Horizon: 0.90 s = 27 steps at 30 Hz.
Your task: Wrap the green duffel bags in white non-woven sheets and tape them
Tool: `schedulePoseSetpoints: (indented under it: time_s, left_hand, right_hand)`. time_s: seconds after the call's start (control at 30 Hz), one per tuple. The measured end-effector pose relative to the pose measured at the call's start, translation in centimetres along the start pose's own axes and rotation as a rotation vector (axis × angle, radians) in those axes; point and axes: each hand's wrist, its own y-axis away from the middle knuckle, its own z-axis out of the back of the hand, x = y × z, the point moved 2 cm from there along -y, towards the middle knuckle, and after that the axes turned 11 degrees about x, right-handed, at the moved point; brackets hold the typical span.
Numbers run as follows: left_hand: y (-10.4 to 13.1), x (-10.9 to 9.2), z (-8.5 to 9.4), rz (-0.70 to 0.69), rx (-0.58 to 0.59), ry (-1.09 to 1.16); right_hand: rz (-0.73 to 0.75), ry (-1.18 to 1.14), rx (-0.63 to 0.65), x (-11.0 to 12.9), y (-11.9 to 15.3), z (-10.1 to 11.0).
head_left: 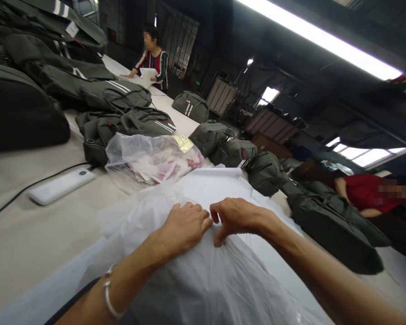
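A stack of thin, translucent plastic bags (196, 280) lies in front of me, creased and spread over white sheets. My left hand (186, 225) is on top of it, fingers bent together and closed on the plastic near the upper part. Close to its fingertips, my right hand (237, 216) arches over the same plastic. Its thumb and forefinger are apart with a gap between them, and the thumb tip touches or nearly touches the film. The other right fingers are partly hidden. Beyond my hands is a white sheet (216, 183) with a folded far edge.
A clear bag of papers (152, 155) with a yellow label sits beyond my left hand. A white phone-like device (62, 185) and black cable lie left. Dark green bags pile up left (37, 67) and line the right (331, 225). Two other people (157, 63) work nearby.
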Motion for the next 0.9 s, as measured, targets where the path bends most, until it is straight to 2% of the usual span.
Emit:
schedulePoseSetpoints:
  time_s: [0.07, 0.17, 0.2, 0.27, 0.33, 0.4, 0.43, 0.47, 0.53, 0.63, 0.73, 0.8, 0.87, 0.9]
  left_hand:
    - [0.0, 0.0, 0.1, 0.003, 0.002, 0.020]
    - [-0.1, 0.0, 0.0, 0.004, 0.018, 0.041]
    - [-0.1, 0.1, 0.0, -0.001, 0.019, 0.044]
    - [-0.1, 0.2, -0.1, -0.023, -0.002, 0.057]
    - [0.1, 0.3, -0.3, -0.060, -0.033, 0.074]
    - [0.2, 0.4, -0.5, -0.085, -0.040, 0.093]
    - [0.3, 0.4, -0.6, -0.086, -0.032, 0.106]
    - [0.2, 0.6, -0.8, -0.079, -0.020, 0.123]
    - [0.0, 1.1, -1.0, -0.047, 0.006, 0.172]
    - [-0.7, 3.2, -1.0, -0.024, 0.018, 0.247]
    - [-0.4, 6.3, 0.0, -0.025, 0.005, 0.219]
    - [1.1, 8.3, 1.0, 0.023, -0.124, 0.163]
    - [4.0, 10.0, 1.4, 0.085, -0.354, 0.198]
    - [5.9, 10.5, 1.0, 0.110, -0.443, 0.267]
  right_hand:
    - [-0.036, -0.017, -0.004, -1.5, -0.5, -0.3]
    - [0.025, -0.277, 0.188, -4.5, -1.1, -1.6]
    - [0.057, -0.385, 0.187, -5.4, -1.1, -2.2]
    - [0.133, -0.589, 0.079, -6.5, -0.8, -3.2]
    - [0.215, -0.741, -0.004, -6.7, -0.4, -4.5]
    - [0.254, -0.799, 0.042, -6.2, -0.3, -5.9]
    - [0.235, -0.803, 0.057, -6.0, -0.3, -6.4]
    - [0.190, -0.806, 0.018, -6.1, -0.3, -6.8]
    - [0.060, -0.830, -0.195, -6.8, 0.4, -6.9]
    - [-0.119, -0.904, -0.551, -9.0, 4.2, -7.5]
    - [-0.157, -0.958, -0.661, -10.6, 10.7, -10.6]
    - [-0.190, -0.953, -0.673, -10.9, 15.3, -13.9]
    - [-0.293, -0.911, -0.685, -10.7, 19.1, -17.3]
    - [-0.350, -0.882, -0.700, -10.4, 20.5, -18.7]
